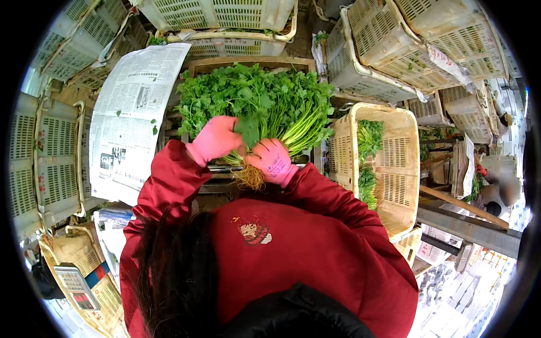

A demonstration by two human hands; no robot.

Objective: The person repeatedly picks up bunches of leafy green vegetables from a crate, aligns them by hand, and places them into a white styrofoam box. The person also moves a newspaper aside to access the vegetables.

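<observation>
A thick spread of leafy celery or similar greens lies before me, leaves pointing away. My right hand, in a pink glove with printing on it, grips a bunch of stems just above the tangled brown roots. My left hand, gloved in pink too, is curled beside that bunch. At its fingertips is a blurred green leaf sprig, which it seems to pinch. Pale green stems fan out to the right of my right hand. My left fingertips are partly hidden.
Newspaper sheets with leaf scraps lie at the left. A cream plastic crate holding greens stands close on the right. Stacked crates rise beyond the greens and along both sides. A metal beam and another person are at far right.
</observation>
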